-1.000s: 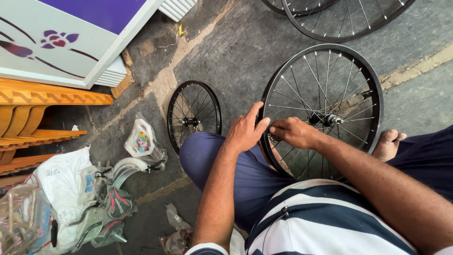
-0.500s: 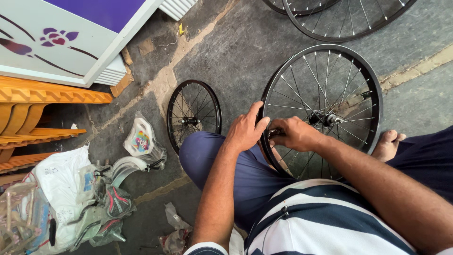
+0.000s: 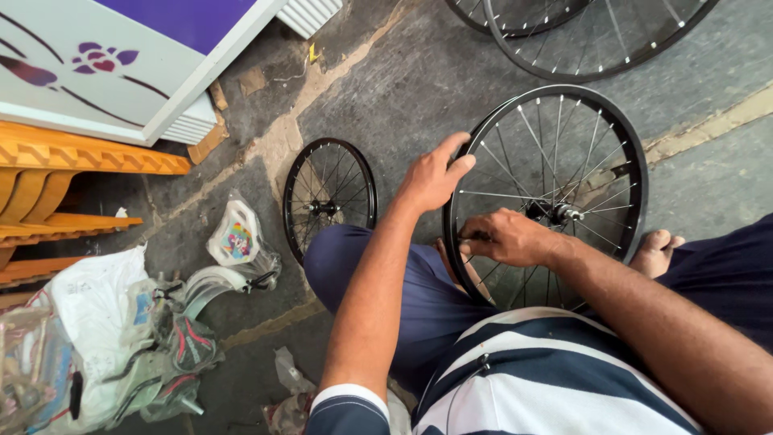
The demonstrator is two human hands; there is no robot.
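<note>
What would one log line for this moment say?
left hand: on rim of black spoked bicycle wheel | right hand: at spokes | small black wheel: on floor

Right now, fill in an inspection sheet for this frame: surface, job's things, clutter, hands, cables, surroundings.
Surface: grey concrete floor, cracked and patched, with a pale strip running across it.
Job's things: large spoked wheel standing upright between the seated person's legs; hub with axle at its middle.
Clutter: small spoked wheel beside the knee; plastic-wrapped parts; heap of bags at lower left; further wheels at top.
Hands: left hand rests on the large wheel's rim, fingers loose; right hand is closed among the spokes, what it grips is hidden.
Cables: nothing seen.
Surroundings: white panel with a flower pattern; orange wooden furniture at left.
</note>
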